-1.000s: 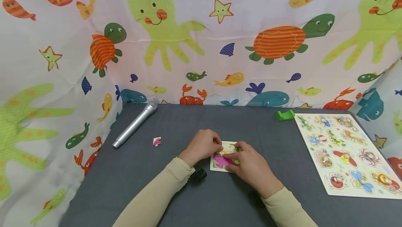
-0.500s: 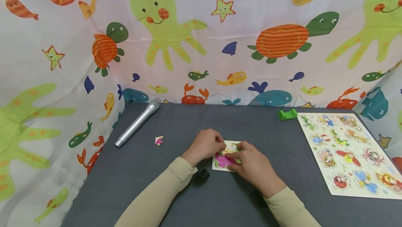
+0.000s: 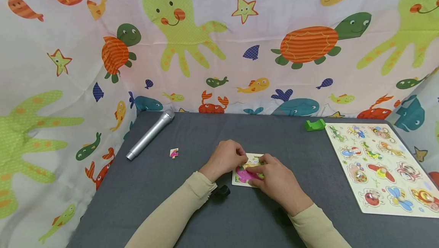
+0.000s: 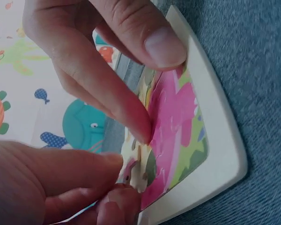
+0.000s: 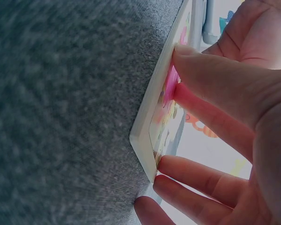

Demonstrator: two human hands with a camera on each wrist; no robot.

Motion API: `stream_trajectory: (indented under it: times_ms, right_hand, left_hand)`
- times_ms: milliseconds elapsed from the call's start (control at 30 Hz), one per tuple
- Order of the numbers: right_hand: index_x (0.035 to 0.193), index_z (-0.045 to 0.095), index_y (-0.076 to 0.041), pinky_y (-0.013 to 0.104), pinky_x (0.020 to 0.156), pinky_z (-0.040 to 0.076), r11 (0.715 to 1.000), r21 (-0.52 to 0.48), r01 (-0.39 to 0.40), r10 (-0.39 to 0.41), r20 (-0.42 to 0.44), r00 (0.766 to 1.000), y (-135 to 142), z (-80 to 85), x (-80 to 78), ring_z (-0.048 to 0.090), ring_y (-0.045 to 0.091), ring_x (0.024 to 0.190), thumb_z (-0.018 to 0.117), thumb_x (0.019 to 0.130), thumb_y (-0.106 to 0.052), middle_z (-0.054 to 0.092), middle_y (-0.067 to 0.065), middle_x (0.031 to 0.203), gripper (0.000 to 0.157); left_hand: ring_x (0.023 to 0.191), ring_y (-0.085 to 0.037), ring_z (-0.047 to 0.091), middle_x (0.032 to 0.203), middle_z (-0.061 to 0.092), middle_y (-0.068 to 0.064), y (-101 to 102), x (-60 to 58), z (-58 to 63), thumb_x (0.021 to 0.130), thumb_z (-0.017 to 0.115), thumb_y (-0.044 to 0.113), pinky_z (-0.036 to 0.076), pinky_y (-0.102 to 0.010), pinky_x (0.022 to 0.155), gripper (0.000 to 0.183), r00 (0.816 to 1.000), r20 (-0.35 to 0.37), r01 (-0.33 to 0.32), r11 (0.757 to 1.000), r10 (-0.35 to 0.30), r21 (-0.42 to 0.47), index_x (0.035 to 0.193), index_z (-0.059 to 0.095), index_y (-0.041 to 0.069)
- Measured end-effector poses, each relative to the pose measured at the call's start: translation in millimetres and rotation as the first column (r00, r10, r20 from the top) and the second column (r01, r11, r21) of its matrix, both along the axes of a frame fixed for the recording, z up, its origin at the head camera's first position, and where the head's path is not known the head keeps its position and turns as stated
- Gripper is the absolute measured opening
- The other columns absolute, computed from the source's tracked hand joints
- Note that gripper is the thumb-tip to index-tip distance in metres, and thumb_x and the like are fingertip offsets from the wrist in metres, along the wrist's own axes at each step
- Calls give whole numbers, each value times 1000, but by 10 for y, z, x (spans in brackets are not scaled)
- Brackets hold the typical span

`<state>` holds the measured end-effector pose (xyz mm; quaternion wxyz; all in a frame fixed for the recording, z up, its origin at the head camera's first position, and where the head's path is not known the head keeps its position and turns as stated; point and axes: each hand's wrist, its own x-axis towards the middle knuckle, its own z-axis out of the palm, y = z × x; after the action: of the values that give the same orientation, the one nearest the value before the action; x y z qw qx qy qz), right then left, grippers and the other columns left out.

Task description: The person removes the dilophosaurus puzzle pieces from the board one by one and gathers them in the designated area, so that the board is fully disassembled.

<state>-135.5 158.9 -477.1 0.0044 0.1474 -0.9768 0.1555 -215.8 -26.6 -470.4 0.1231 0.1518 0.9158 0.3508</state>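
A small jigsaw puzzle [image 3: 241,177] with a pale frame and a pink and green picture lies on the dark table. My left hand [image 3: 224,158] is at its left side. In the left wrist view, that hand's thumb and finger pinch a pale patterned puzzle piece [image 4: 136,171] at the picture's edge. My right hand [image 3: 276,179] rests on the puzzle from the right. Its thumb [image 5: 185,52] and index finger touch the pink part, while other fingertips [image 5: 165,164] touch the far right edge. Both hands cover part of the picture.
A loose pink and white puzzle piece [image 3: 173,153] lies to the left. Behind it is a silver microphone [image 3: 149,135]. At the right lie a large insect puzzle board [image 3: 378,168] and a green block [image 3: 314,125]. A printed sea-animal curtain [image 3: 212,23] stands behind the table.
The head view has shifted slightly, so everything appears a little further right. Both hands stay at the same places on the puzzle.
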Motion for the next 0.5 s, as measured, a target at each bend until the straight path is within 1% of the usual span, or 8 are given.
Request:
stream_trajectory:
  times_ms: [67, 167, 233, 433, 500]
  right_hand:
    - [122, 84, -31, 35, 72, 58, 1000, 4, -1, 1, -4, 1000, -2, -2, -2, 57, 18, 94, 94, 83, -41, 65, 6, 112, 41]
    - [122, 84, -31, 35, 73, 58, 1000, 8, -1, 1, -6, 1000, -5, -1, -4, 57, 18, 94, 94, 83, -41, 65, 6, 111, 41]
    - [122, 84, -31, 34, 72, 57, 1000, 10, 1, -1, -2, 1000, -8, 0, -5, 56, 17, 93, 94, 83, -41, 64, 6, 111, 42]
    - [122, 84, -31, 33, 70, 57, 1000, 13, 4, -4, 7, 1000, -6, 7, -5, 56, 17, 93, 94, 83, -41, 64, 6, 111, 41]
    - [122, 84, -31, 33, 70, 57, 1000, 8, 0, 0, 6, 1000, -1, 6, -6, 55, 17, 92, 93, 84, -41, 64, 6, 110, 41]
  left_hand:
    - [67, -11, 63, 79, 72, 5, 0, -3, -2, 95, 80, 22, 51, -25, 57, 7, 1000, 12, -11, 1000, 11, 16, 94, 82, 15]
    - [71, -11, 65, 85, 73, 3, 3, -4, -8, 95, 80, 24, 53, -25, 60, 14, 999, 35, -33, 999, 32, 31, 104, 81, 13]
    - [72, -11, 65, 86, 74, 3, 9, -6, -15, 97, 79, 26, 53, -25, 61, 17, 998, 44, -39, 999, 37, 32, 108, 82, 12]
    - [70, -11, 64, 84, 74, 6, 14, -21, -56, 100, 78, 27, 52, -25, 59, 14, 999, 33, -21, 999, 19, 39, 102, 86, 16]
    - [70, -11, 64, 84, 75, 6, 4, -32, -62, 100, 78, 27, 52, -26, 60, 13, 1000, 29, -10, 999, 9, 49, 101, 86, 16]
